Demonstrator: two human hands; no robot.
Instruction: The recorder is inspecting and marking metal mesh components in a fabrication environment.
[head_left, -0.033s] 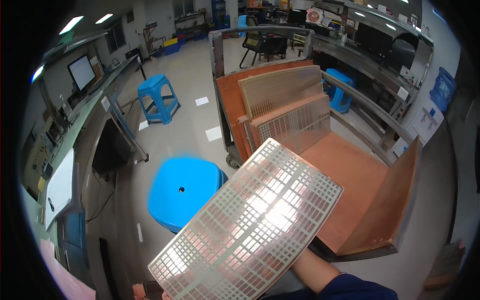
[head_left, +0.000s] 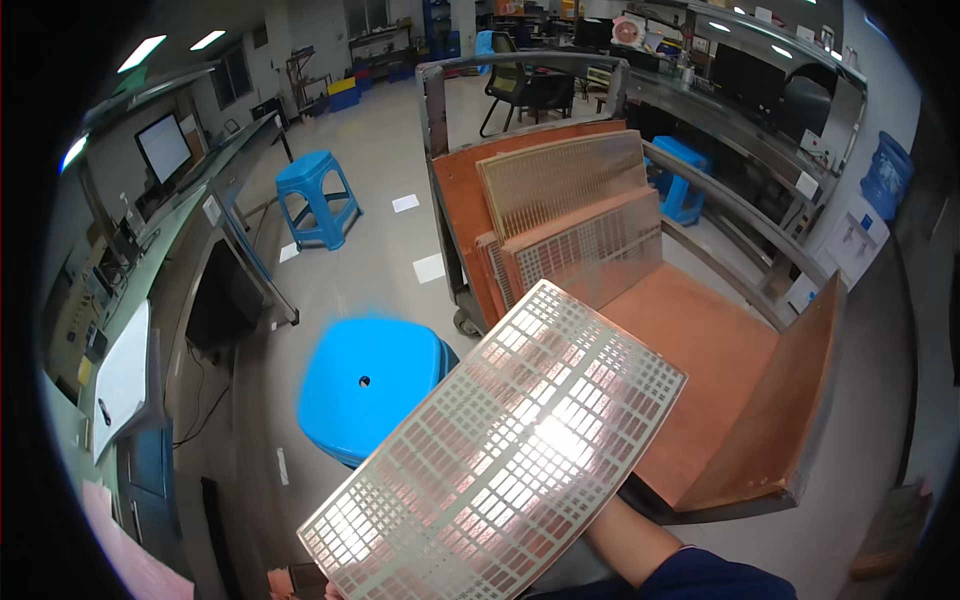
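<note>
A large printed circuit board panel (head_left: 440, 475), copper-edged with a pale grid of small rectangles, slants across the lower middle and reflects the ceiling light. At its lower left edge a small bit of my left hand (head_left: 333, 592) shows, closed on the rim. My right forearm (head_left: 632, 540), in a dark blue sleeve, reaches in from the lower right and passes beneath the panel, which hides my right hand and its fingers. Beyond it, more gridded panels (head_left: 590, 240) lean upright on a cart with a copper-brown base board (head_left: 700, 330).
A blue plastic stool (head_left: 375, 410) stands just left of the panel, another blue stool (head_left: 318, 200) farther off. The cart's metal frame (head_left: 434, 110) rises ahead. A long workbench (head_left: 135, 260) runs along the left; a water dispenser (head_left: 855, 235) is at the right.
</note>
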